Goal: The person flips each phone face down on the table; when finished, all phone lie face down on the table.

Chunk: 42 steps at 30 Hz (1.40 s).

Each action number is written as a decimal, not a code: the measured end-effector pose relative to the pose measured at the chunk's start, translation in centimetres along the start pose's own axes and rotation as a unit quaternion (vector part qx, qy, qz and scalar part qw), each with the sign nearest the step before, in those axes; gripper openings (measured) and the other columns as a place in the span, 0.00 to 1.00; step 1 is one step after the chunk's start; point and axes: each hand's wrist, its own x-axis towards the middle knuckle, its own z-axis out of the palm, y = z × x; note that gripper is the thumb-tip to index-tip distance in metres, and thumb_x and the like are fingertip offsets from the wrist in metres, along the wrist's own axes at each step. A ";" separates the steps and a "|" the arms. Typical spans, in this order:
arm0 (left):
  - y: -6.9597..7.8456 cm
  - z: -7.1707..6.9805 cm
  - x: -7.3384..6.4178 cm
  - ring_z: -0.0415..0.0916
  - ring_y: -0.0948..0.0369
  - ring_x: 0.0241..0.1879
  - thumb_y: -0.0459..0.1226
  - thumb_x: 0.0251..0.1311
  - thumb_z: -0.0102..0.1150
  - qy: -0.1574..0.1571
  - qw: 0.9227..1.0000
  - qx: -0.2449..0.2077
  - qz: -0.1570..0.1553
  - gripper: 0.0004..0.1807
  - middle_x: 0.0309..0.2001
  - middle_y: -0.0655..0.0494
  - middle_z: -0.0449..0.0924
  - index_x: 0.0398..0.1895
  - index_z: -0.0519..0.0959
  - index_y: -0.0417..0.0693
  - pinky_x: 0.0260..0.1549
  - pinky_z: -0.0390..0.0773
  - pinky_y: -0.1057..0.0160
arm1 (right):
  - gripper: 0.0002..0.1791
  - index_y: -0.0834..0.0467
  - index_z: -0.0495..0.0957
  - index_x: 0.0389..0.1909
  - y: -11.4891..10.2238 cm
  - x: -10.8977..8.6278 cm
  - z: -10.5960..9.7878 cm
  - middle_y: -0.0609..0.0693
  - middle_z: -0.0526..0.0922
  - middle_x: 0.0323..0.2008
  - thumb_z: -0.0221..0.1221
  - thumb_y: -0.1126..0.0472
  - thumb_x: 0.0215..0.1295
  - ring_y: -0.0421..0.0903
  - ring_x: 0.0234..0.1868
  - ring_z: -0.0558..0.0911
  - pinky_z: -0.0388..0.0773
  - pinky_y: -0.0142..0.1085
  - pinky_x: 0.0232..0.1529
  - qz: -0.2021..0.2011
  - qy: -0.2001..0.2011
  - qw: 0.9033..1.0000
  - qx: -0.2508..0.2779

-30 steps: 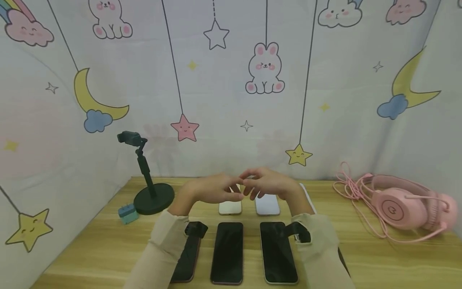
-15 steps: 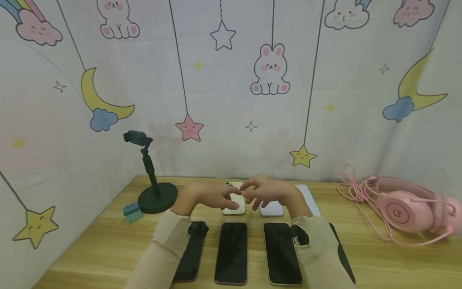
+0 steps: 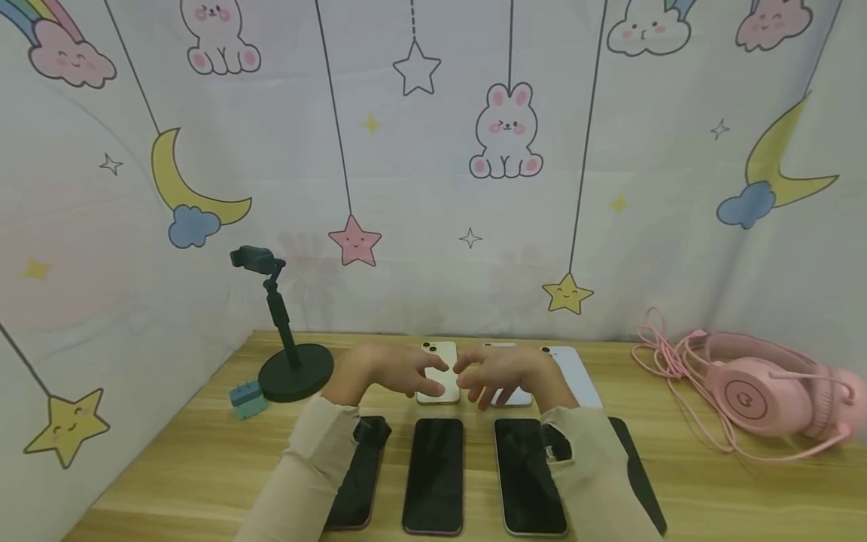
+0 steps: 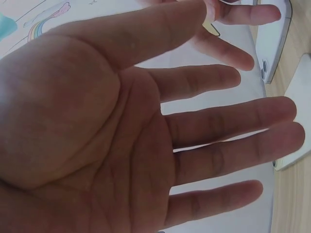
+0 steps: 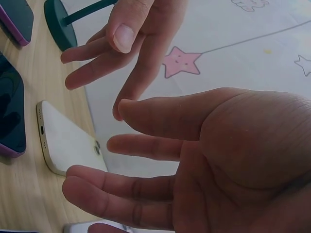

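In the head view my left hand (image 3: 393, 369) hovers over the table with its fingers spread loosely toward the right. Facing it, my right hand (image 3: 506, 369) has relaxed fingers pointing left, and a narrow gap parts the fingertips. Neither palm holds anything in the wrist views. Behind the hands lie a cream phone (image 3: 440, 375), a pale phone (image 3: 520, 399) mostly covered by the right hand, and a white phone (image 3: 576, 376), camera side up. Nearer, black-screened phones lie face up: one in the middle (image 3: 433, 476), one right of it (image 3: 530, 482), others partly under the sleeves.
At the back left a black phone stand (image 3: 291, 370) rises from a round base, with a blue-green charger plug (image 3: 247, 399) beside it. Pink headphones (image 3: 765, 391) and their coiled cable lie on the right of the wooden table (image 3: 169, 467). A patterned cloth (image 3: 433, 188) hangs behind.
Both hands have sunk slightly, and their fingertips, earlier overlapping in view, have parted. The right hand's fingers tilt further down. The head view has shifted a little; the phones have stayed put.
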 end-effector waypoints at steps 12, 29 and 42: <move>-0.1 0.6 0.7 0.83 0.52 0.49 0.49 0.74 0.53 -0.006 1.000 0.017 -0.006 0.30 0.61 0.48 0.77 0.74 0.65 0.49 0.58 0.73 0.47 | 0.26 0.57 0.68 0.70 0.5 0.6 0.5 0.58 0.84 0.43 0.57 0.55 0.74 0.54 0.41 0.86 0.82 0.48 0.44 0.013 -0.015 1.000 -0.011; 0.1 1.2 1.8 0.84 0.56 0.46 0.50 0.74 0.51 -0.029 0.998 0.043 -0.027 0.28 0.59 0.51 0.79 0.73 0.67 0.50 0.58 0.73 0.48 | 0.24 0.56 0.70 0.68 0.8 1.1 0.6 0.56 0.86 0.39 0.57 0.55 0.74 0.52 0.39 0.87 0.83 0.45 0.42 0.024 -0.023 0.999 -0.028; -0.2 1.5 1.3 0.84 0.55 0.43 0.49 0.72 0.55 -0.030 0.996 0.015 -0.078 0.24 0.44 0.52 0.84 0.66 0.73 0.51 0.51 0.78 0.44 | 0.23 0.57 0.71 0.66 0.2 1.4 1.6 0.55 0.87 0.37 0.56 0.56 0.74 0.51 0.38 0.87 0.83 0.45 0.41 0.009 -0.042 0.998 -0.045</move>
